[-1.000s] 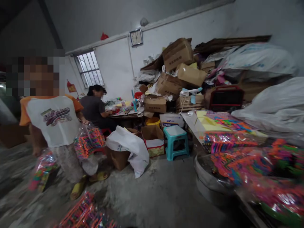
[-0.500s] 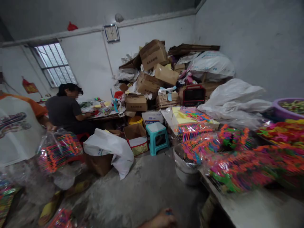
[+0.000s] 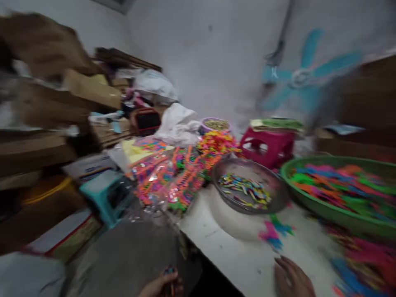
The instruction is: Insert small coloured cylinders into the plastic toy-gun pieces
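Observation:
At the bottom edge my left hand (image 3: 163, 284) is closed around something small, with dark blue and a bit of orange showing; blur hides its kind. My right hand (image 3: 293, 278) reaches over the white table (image 3: 213, 239), fingers stretched forward and somewhat blurred. Just beyond its fingertips lie a few pink, blue and green soft-looking pieces (image 3: 272, 235). Behind them stands a round metal basin (image 3: 222, 198) with small multicoloured bits (image 3: 244, 187) inside. To the right, a green basket (image 3: 312, 205) holds many bright, flat pieces (image 3: 346, 185).
Clear bags of orange and multicoloured pieces (image 3: 167, 181) lie at the table's far left. Behind the basin are a magenta stool (image 3: 269, 148) and a blue-bladed fan (image 3: 301, 78). A turquoise stool (image 3: 105, 185) and piled cardboard boxes (image 3: 93, 88) are on the left.
My view has swung right, from the room with two other people to the table, basin and green basket. My right hand has come into view; the left is still low in the picture.

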`<state>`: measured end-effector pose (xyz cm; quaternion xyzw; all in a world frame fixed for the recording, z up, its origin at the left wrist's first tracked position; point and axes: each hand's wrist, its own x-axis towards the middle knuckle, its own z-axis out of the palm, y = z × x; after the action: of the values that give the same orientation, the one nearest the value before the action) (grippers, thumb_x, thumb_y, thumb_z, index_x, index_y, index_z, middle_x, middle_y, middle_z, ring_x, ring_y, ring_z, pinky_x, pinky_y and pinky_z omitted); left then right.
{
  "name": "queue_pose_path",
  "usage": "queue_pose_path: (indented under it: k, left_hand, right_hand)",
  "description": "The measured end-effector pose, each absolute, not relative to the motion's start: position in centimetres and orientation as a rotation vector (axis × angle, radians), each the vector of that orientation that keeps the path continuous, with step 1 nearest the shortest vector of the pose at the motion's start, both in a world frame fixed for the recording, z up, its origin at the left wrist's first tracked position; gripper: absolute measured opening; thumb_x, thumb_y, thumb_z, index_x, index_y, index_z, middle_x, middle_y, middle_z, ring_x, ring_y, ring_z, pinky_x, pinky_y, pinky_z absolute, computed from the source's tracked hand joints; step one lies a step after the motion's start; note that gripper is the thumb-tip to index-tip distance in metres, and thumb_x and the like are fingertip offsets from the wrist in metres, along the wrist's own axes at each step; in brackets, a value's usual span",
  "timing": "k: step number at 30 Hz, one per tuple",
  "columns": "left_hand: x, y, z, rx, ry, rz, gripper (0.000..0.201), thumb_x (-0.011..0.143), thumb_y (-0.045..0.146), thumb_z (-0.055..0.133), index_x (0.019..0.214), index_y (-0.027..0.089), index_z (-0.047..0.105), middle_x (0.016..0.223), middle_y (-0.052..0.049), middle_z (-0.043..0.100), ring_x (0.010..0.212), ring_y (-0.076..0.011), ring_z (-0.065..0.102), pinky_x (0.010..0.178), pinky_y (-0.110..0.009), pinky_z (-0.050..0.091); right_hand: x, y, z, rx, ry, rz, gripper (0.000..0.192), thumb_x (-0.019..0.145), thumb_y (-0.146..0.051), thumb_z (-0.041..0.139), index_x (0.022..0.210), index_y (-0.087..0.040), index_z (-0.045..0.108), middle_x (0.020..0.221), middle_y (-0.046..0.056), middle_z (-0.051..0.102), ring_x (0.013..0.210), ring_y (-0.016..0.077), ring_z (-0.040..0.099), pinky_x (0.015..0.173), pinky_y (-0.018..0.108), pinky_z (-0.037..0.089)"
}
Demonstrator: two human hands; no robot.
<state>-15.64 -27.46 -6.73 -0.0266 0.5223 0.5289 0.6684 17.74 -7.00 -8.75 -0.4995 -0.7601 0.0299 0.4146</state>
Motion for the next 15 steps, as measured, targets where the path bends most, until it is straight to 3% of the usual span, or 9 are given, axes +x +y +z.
queue_pose_path:
  k: [2,6,9,12,15]
  left_hand:
    - [-14.9,-25.6,-6.3,0.072,1.084,1.122,0.023,0.063,0.027,0.069,0.08,0.017,0.057,0.073,-0.003,0.065,0.066,-0.0165,0.061,0.057,-0.025,0.047]
    - [-11.6,-21.7,-4.5,0.36,1.132,0.93,0.041,0.055,0.041,0.072,0.084,0.017,0.056,0.064,-0.001,0.064,0.038,-0.0074,0.053,0.033,-0.015,0.03]
    - [-8.3,-19.2,-2.6,0.544,1.12,0.836,0.043,0.057,0.044,0.069,0.085,0.015,0.054,0.068,-0.002,0.062,0.035,-0.0057,0.051,0.027,-0.013,0.021]
    - [-6.3,-17.3,-0.9,0.66,1.092,0.825,0.04,0.064,0.042,0.064,0.092,0.015,0.053,0.071,-0.002,0.06,0.042,-0.0073,0.055,0.027,-0.012,0.024]
    - [-5.6,-16.1,-0.1,0.7,1.103,0.842,0.04,0.069,0.041,0.06,0.097,0.014,0.052,0.07,-0.002,0.059,0.043,-0.0076,0.056,0.028,-0.012,0.026]
  right_hand:
    - [19.6,-6.8,-8.5,-1.318,-1.895,0.039,0.048,0.079,-0.053,0.035,0.077,-0.016,0.065,0.085,0.012,0.064,0.082,0.0248,0.058,0.073,0.04,0.045]
    - [19.6,-4.1,-6.7,-1.447,-1.815,0.003,0.046,0.08,-0.047,0.033,0.084,-0.014,0.065,0.085,0.012,0.063,0.082,0.0237,0.056,0.074,0.039,0.043]
    - [17.7,-2.1,-4.9,-1.53,-1.962,-0.006,0.044,0.078,-0.047,0.041,0.1,-0.015,0.061,0.101,0.013,0.059,0.094,0.026,0.051,0.08,0.041,0.039]
    - [15.9,-2.0,-3.6,-1.519,-2.26,0.064,0.046,0.071,-0.045,0.053,0.109,-0.02,0.056,0.12,0.011,0.048,0.109,0.0291,0.04,0.087,0.043,0.033]
    - [15.2,-4.1,-3.2,-1.501,-2.37,0.153,0.034,0.071,-0.037,0.055,0.101,-0.021,0.059,0.11,0.011,0.052,0.099,0.0264,0.046,0.082,0.039,0.037]
